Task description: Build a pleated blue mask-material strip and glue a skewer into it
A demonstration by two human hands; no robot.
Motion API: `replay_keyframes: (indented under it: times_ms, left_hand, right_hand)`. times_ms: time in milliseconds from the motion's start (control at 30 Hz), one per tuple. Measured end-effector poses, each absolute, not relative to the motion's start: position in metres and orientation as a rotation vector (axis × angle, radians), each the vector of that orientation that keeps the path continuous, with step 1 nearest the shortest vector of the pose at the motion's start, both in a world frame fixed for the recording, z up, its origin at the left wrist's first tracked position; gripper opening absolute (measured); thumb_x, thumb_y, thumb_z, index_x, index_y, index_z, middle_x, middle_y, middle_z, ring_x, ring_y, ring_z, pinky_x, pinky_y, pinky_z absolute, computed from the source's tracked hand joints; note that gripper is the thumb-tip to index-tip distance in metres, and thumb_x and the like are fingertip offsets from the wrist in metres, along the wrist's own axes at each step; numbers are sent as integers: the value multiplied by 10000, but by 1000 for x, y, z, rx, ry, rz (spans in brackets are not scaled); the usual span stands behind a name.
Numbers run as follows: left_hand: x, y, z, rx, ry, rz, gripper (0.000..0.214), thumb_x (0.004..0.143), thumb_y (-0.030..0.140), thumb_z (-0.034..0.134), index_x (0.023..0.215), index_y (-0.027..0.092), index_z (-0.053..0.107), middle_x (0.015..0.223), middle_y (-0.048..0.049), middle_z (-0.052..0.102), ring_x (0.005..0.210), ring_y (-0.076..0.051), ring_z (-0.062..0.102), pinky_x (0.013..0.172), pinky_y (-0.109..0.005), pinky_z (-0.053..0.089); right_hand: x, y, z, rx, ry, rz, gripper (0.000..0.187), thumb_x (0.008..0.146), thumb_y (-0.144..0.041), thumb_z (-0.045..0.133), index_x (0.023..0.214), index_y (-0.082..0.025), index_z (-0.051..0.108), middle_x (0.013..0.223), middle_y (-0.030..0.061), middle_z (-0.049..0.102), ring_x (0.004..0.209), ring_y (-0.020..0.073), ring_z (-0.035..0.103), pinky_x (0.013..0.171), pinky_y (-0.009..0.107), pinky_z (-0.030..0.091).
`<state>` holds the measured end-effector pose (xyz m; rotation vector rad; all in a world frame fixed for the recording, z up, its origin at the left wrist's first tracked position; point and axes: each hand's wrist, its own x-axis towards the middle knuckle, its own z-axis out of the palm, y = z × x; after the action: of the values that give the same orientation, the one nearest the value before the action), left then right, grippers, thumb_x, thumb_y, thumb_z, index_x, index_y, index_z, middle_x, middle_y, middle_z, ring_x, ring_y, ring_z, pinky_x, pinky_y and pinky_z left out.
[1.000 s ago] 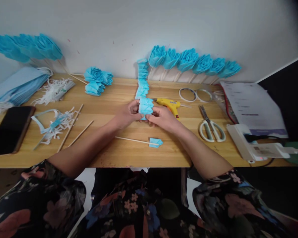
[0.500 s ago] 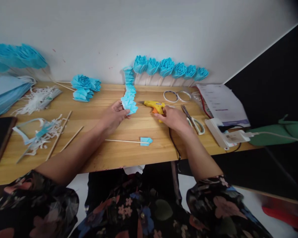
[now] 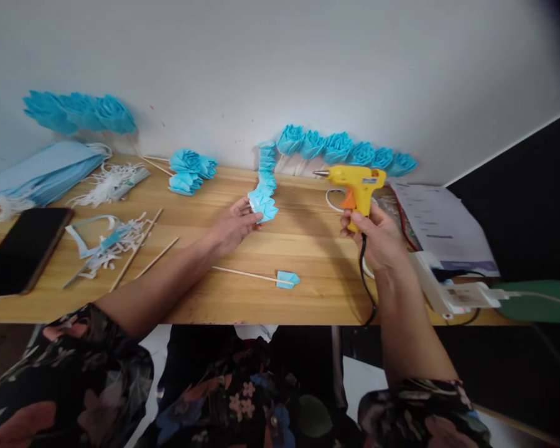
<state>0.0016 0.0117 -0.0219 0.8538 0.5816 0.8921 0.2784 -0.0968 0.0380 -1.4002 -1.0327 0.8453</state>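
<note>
My left hand (image 3: 237,225) pinches the near end of a long strip of folded blue petals (image 3: 267,177), which stretches back toward the wall. In my right hand (image 3: 376,231) is a yellow hot glue gun (image 3: 357,182), lifted above the table with its nozzle pointing left. Fingers wrap round its handle below the orange trigger, and a black cord hangs from it. Between my forearms lies a thin wooden stick (image 3: 245,273) with a small blue folded piece (image 3: 288,279) at its right end.
Blue flowers on sticks (image 3: 338,148) lean on the wall, with another group (image 3: 81,112) at far left. More blue flowers (image 3: 189,168) lie on the table. Face masks (image 3: 51,171), a phone (image 3: 25,252), white scraps (image 3: 116,242), loose sticks (image 3: 137,249), papers (image 3: 448,224) and a power strip (image 3: 436,289) surround the work.
My right hand has raised the glue gun off the table, turning it more upright. My left hand keeps its pinch on the petal strip. The whole view has shifted.
</note>
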Motion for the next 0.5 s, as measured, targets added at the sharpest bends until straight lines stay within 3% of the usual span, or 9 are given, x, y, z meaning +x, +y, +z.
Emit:
replay_keyframes:
  times_ms: [133,333,500]
  left_hand:
    - [2,10,-22,846,568,880,532,604,184,1008,1057,178,730,966,-21,759,817,-128,678,682,-233,515]
    - [1,9,-22,856,568,858,510,657,165,979,1107,174,737,1021,-45,774,862,-147,694,721,-257,516]
    - [1,10,-26,852,567,851,529,651,177,986,1111,167,725,977,-44,787,843,-154,710,754,-281,534]
  right_hand:
    - [265,-92,36,-1284,-1062,1086,396,727,-532,847,961,-241,715,751,-1,625,598,135,559,513,280,529]
    - [247,-87,16,-1228,-1165,1134,479,728,-434,901,1120,-269,680,1090,48,783,847,189,719,517,238,560]
    - [250,-94,8,-1202,-1194,1132,410,799,-498,865,1060,-244,676,1042,64,804,784,170,715,527,242,560]
